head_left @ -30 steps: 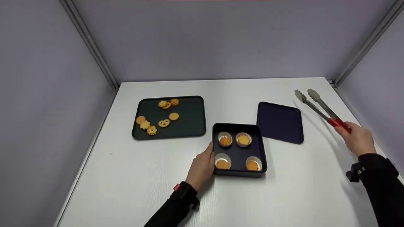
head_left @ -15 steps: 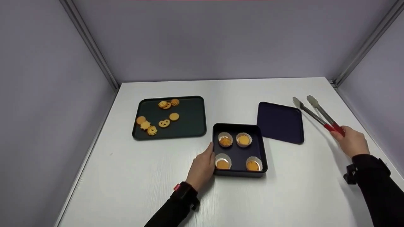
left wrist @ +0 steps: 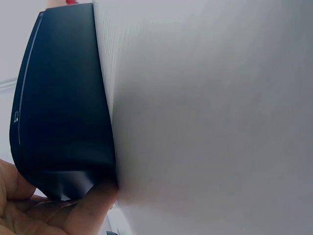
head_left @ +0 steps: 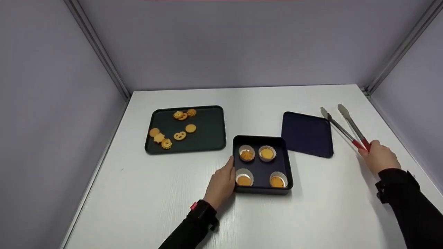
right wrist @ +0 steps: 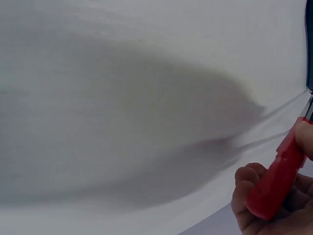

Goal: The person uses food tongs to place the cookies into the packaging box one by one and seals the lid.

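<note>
My left hand [head_left: 221, 183] holds the left side of a dark square box [head_left: 263, 190]; in the left wrist view its fingers [left wrist: 95, 208] lie at the box's [left wrist: 63, 98] corner, from rim to base. Inside the box, several paper cups [head_left: 267, 153] each have a cookie [head_left: 246, 155] in them. At the right, my right hand [head_left: 380, 157] grips the red handles of metal tongs [head_left: 353, 128], whose arms stand apart with nothing between the tips. In the right wrist view the fingers [right wrist: 242, 196] curl around the red handle [right wrist: 279, 181].
A dark green tray [head_left: 207, 138] at the back left carries several cookies, among them a pretzel-shaped one [head_left: 179, 136]. Behind and right of the box lies a flat dark lid [head_left: 306, 135], near the tong tips. Grey walls [head_left: 221, 45] stand around the white table [head_left: 145, 193].
My right hand has moved left and slightly toward me with the tongs, and their tips now stand a little farther apart. The left hand and the box have stayed put.
</note>
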Demonstrator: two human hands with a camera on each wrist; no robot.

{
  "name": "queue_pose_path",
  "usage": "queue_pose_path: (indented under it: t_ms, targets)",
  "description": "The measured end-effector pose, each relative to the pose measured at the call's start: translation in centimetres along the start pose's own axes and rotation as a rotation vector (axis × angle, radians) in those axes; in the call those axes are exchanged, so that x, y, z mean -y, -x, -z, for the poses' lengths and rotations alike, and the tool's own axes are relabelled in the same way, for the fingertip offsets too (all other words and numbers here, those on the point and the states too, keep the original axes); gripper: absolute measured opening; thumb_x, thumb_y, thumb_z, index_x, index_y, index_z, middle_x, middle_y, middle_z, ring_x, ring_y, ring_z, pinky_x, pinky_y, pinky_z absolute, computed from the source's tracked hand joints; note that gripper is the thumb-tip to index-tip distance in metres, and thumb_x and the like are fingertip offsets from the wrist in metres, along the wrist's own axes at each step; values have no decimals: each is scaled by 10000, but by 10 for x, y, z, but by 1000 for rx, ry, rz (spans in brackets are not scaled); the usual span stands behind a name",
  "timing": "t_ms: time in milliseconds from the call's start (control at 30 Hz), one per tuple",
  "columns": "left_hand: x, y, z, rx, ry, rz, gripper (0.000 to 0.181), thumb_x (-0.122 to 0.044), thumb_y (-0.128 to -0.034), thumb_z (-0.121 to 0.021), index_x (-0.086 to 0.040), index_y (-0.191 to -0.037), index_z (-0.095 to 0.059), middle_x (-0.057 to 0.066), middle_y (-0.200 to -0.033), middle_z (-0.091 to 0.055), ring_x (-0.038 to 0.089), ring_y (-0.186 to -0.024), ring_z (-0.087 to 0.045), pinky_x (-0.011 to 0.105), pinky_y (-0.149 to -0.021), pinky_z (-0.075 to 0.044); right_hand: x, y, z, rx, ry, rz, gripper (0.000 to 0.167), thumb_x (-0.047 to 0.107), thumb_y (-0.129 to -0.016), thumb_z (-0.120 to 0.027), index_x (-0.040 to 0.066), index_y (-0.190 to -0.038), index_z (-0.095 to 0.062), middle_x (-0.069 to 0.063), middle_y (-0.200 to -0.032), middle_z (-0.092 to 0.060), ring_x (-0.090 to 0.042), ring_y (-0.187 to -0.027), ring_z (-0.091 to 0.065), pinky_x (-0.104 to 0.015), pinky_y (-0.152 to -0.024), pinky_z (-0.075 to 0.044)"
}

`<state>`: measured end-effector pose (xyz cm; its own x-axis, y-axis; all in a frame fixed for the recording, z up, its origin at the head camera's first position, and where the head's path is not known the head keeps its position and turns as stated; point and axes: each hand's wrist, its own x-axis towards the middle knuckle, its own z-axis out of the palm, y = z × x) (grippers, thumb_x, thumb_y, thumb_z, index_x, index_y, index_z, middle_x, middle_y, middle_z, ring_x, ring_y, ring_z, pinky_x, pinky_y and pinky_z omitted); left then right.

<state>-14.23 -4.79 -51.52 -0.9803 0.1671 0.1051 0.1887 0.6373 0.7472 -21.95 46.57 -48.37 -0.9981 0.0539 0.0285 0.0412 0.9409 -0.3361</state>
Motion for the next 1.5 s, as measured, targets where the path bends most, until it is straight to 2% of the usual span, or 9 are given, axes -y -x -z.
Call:
queue_pose_path:
  t_ms: [267, 433, 800, 1067, 1167, 1300, 1367, 1500]
  targets:
    - [0, 0, 0, -5, 0, 4, 474, -171, -1100, -423, 12, -1538, -426, 190, -1402, -612, 348, -1189, -653, 477, -1001, -513, 6, -2, 2, 77, 37, -21, 370, 182, -994, -594, -137, -851, -471, -244, -666, -553, -349, -544, -561, -448, -472, -454]
    - [-1, 1, 0, -7, 0, 8, 473, -171, -1100, -423, 6, -1538, -429, 188, -1400, -615, 344, -1191, -653, 474, -1004, -513, 7, -4, -1, 86, 46, 1, 375, 192, -988, -599, -126, -833, -475, -233, -662, -549, -339, -546, -558, -450, -476, -456]
    - [-3, 1, 0, -17, -10, -12, 457, -139, -1098, -427, 43, -1516, -441, 238, -1258, -680, 320, -1025, -714, 457, -892, -563, 3, -3, -7, 90, 75, 30, 379, 192, -970, -622, -114, -821, -456, -223, -655, -524, -336, -539, -547, -459, -484, -454]
    - [-3, 0, 0, -14, -8, 5, 463, -157, -1099, -424, 23, -1525, -440, 218, -1339, -646, 343, -1109, -689, 467, -945, -545, 0, -3, -2, 127, 102, 25, 422, 260, -962, -663, -95, -832, -476, -178, -645, -536, -301, -536, -551, -427, -474, -441]
    - [-3, 0, 0, -11, 2, 11, 465, -159, -1099, -424, 18, -1529, -437, 209, -1360, -635, 343, -1145, -675, 468, -970, -534, -2, -4, -3, 100, 140, 28, 487, 330, -939, -687, -120, -895, -507, -204, -680, -550, -360, -577, -571, -484, -502, -448]
    - [-3, 0, 0, -8, 9, 19, 467, -159, -1099, -428, 16, -1532, -433, 213, -1353, -639, 341, -1144, -676, 472, -971, -533, -5, -5, -6, -3, 186, 68, 642, 382, -906, -720, -173, -1143, -501, -363, -877, -537, -561, -759, -559, -617, -583, -438]
    - [-2, 0, 0, -10, 4, 17, 466, -158, -1098, -430, 17, -1530, -436, 224, -1324, -653, 343, -1112, -688, 474, -952, -541, -5, -5, -8, -59, 197, 95, 710, 380, -901, -734, -158, -1276, -460, -427, -991, -501, -630, -855, -520, -665, -620, -426]
    - [-2, 0, -1, -11, 2, 15, 467, -165, -1100, -425, 14, -1531, -436, 218, -1342, -644, 343, -1127, -682, 472, -964, -536, -1, -6, -11, -140, 197, 132, 732, 360, -921, -726, -113, -1388, -419, -465, -1137, -448, -675, -968, -465, -724, -694, -406]
